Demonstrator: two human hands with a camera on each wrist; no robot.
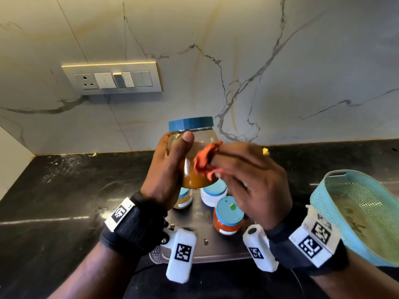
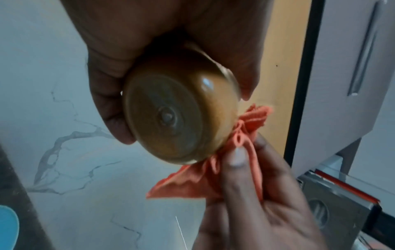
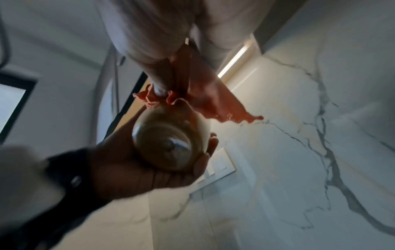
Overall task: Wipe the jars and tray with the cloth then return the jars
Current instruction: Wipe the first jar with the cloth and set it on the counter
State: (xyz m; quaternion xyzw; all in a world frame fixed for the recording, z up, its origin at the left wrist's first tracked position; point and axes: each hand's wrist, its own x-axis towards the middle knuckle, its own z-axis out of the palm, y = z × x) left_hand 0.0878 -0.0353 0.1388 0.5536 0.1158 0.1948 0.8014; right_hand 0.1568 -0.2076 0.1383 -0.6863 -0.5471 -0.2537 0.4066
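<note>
Orange cloth (image 1: 204,164) is sitting bunched in the right hand (image 1: 252,182), whose fingers are pinching it and pressing it against the side of the held jar (image 1: 195,167). That jar, clear with a blue lid (image 1: 191,124) and a brown-yellow filling low inside, is being held up above the counter (image 1: 64,190) by the left hand (image 1: 167,169), with the thumb lying up the near side and the fingers wrapping round behind. Both wrists are raised in front of the chest, palms turning toward each other, and a yellow ring (image 1: 265,151) is showing on the right hand.

Below the hands, three more blue-lidded jars are standing on the dark tray (image 1: 198,244): a red-filled jar (image 1: 227,216) nearest, a white jar (image 1: 212,194) behind it, and a brown-filled jar (image 1: 184,198) partly hidden by the left wrist. A turquoise basket (image 1: 358,214) is sitting on the counter to the right, tilted in this view.

Only the head view is showing the lid, tray and other jars. The left wrist view is looking up at the jar's round underside (image 2: 171,116), with left fingers (image 2: 111,104) curling round it and the cloth (image 2: 196,179) squeezed between the right thumb and fingers beside the base. The right wrist view is showing the same base (image 3: 169,140) cupped in the left palm (image 3: 136,162), the cloth (image 3: 213,103) hanging off the jar's wall, and a marble-veined wall (image 3: 299,152) behind.
</note>
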